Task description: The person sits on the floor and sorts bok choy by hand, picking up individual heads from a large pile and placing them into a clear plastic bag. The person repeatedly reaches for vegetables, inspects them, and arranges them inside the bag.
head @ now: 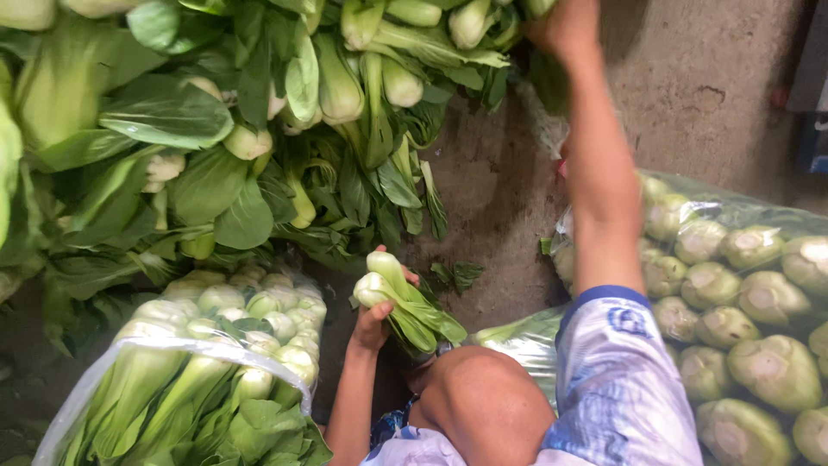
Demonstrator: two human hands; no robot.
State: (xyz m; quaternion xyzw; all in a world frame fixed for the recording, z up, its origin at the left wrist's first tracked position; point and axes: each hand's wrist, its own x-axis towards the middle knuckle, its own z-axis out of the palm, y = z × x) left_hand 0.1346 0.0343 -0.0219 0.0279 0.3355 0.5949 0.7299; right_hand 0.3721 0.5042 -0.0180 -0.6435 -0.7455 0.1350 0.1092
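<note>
Pale-green stalks and darker green leaves make up the bok choy bunch (pixel 404 300) held in the left hand (pixel 373 321). The fingers of that hand are closed around the bunch near its whitish, rounded base ends, which point up and to the left; the leaves hang down and to the right, above the bent knee (pixel 483 406). The bunch sits low in the centre of the view, over the bare concrete floor (pixel 492 190).

Right hand (pixel 565 28): extended to the top edge of the view, at the far side of the loose bok choy pile (pixel 259 112). It is partly cut off by the frame, so it cannot be determined whether its fingers are open or closed.

Surroundings:
- Left of the held bunch, just beside it: a clear plastic bag (pixel 172 358) packed with bok choy, leaves toward the viewer.
- Right: a second filled plastic bag (pixel 742 285), cut base ends facing up.
- Floor between the pile and the knee: a few loose leaf scraps (pixel 457 274).
</note>
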